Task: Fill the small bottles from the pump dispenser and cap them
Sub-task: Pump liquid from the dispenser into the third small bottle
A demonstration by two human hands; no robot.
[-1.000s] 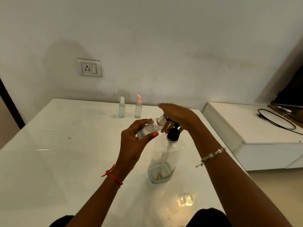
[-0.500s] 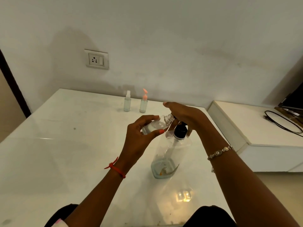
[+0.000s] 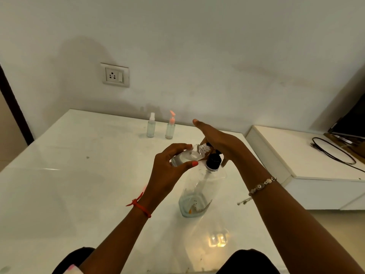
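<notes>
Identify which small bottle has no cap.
The small bottle tilted in the left hand: its threaded neck is bare. The white-topped bottle and pink-topped bottle near the wall are capped.

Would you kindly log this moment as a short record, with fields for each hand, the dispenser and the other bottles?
left hand: grips the small bottle, tilted, uncapped neck towards the pump
right hand: flat on the head of the pump dispenser
pump dispenser: upright on the table, little liquid inside
far bottles: white-topped bottle and pink-topped bottle, upright near the wall
</notes>
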